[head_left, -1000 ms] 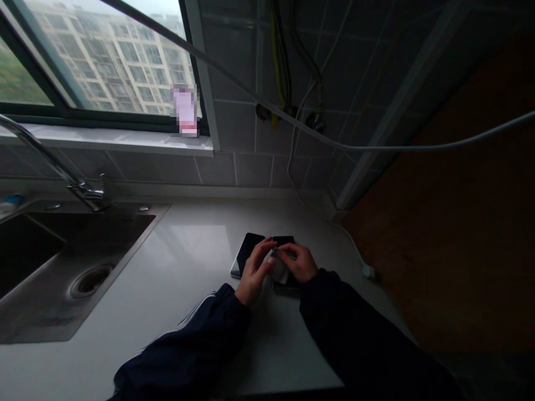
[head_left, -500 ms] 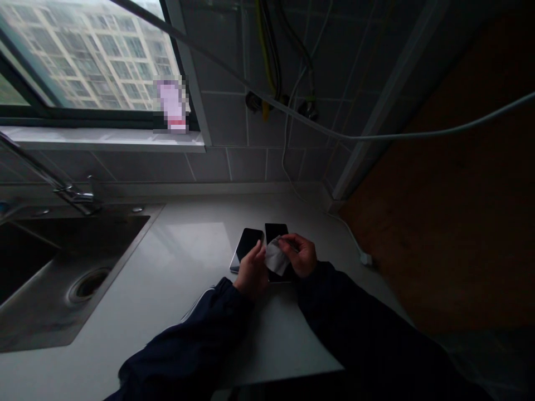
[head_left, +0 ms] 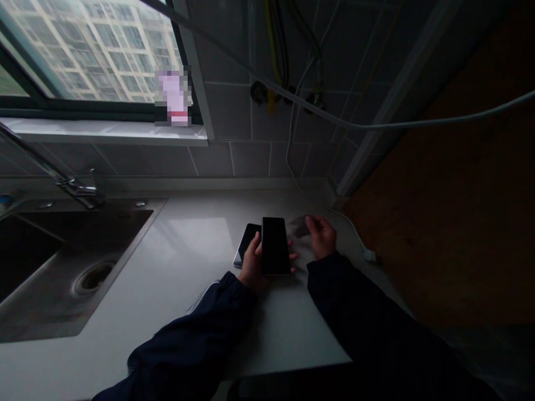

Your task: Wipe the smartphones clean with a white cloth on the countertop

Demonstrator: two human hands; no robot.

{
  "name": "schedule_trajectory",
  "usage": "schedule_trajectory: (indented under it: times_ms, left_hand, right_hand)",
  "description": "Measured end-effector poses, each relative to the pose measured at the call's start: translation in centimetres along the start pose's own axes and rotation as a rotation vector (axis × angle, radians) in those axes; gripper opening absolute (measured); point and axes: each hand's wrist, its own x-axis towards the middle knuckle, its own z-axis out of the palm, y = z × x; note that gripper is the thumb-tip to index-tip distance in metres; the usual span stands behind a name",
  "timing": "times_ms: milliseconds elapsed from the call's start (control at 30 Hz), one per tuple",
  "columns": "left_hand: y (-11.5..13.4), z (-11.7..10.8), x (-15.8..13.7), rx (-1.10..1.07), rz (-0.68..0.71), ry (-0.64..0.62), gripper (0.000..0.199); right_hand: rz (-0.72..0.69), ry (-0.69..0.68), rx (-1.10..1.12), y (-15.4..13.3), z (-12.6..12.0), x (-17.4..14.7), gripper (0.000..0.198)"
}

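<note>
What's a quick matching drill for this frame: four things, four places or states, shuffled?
Things:
1. black phone
2. second phone
3. grey cloth
4. white plug

Places or states:
A. lying flat on the countertop, partly behind the left hand
B. on the counter's right edge, at the end of a cable
C. held in the left hand, screen dark
D. pinched in the right hand, off to the right of the phones

Pairs: 1-C, 2-A, 3-D, 4-B
</note>
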Motion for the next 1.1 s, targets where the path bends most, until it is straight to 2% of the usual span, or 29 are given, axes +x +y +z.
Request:
schedule_trajectory:
  times_ms: [67, 100, 133, 200, 300, 400, 533, 600, 733, 867, 967, 1100]
  left_hand:
    - [0.0, 0.0, 0.0, 0.030, -0.007, -0.014, 0.067]
    - [0.0, -0.1, 0.0, 0.045, -0.014, -0.023, 0.067]
    - [-0.1, -0.1, 0.1, 0.061, -0.021, -0.027, 0.068]
    - [-0.3, -0.2, 0.2, 0.091, -0.032, -0.015, 0.068]
    - [-0.4, -0.1, 0.5, 0.098, 0.008, 0.035, 0.067]
    - [-0.6, 0.1, 0.5, 0.093, 0.018, 0.061, 0.068]
    - [-0.9, 0.6, 0.2, 0.193, -0.083, 0.051, 0.071]
    - [-1.1, 0.8, 0.1, 0.220, -0.068, 0.064, 0.068]
    - [-0.9, 1.1, 0.1, 0.177, 0.020, 0.094, 0.067]
    - [-0.7, 0.4, 0.5, 0.107, -0.001, 0.138, 0.074]
    - [-0.8, -0.1, 0.7, 0.079, 0.004, 0.085, 0.073]
    - [-1.0, -0.1, 0.5, 0.109, -0.034, 0.026, 0.066]
  right_hand:
    - [-0.025, 0.072, -0.016, 0.1, -0.4, 0.6, 0.036]
    - [-0.051, 0.062, -0.024, 0.0, -0.3, 0.4, 0.033]
    - [-0.127, -0.011, -0.050, -0.2, -0.2, 0.1, 0.031]
    - [-0.301, -0.304, -0.155, -0.5, 0.3, -1.1, 0.034]
    - [-0.426, -0.605, -0.274, -0.7, 1.0, -2.6, 0.037]
    - [-0.504, -0.770, -0.488, -0.7, 0.9, -2.7, 0.051]
    - [-0.539, -0.722, -0.662, -0.9, 0.3, -2.0, 0.062]
    - [-0.565, -0.717, -0.695, -1.2, 0.4, -2.2, 0.065]
    - [-0.647, -0.826, -0.646, -1.7, 0.8, -3.5, 0.060]
    - [-0.662, -0.884, -0.547, -2.1, 0.9, -4.0, 0.048]
    - [-0.624, -0.821, -0.553, -2.1, 0.7, -3.6, 0.046]
    - [-0.552, -0.722, -0.642, -1.7, 0.7, -3.1, 0.053]
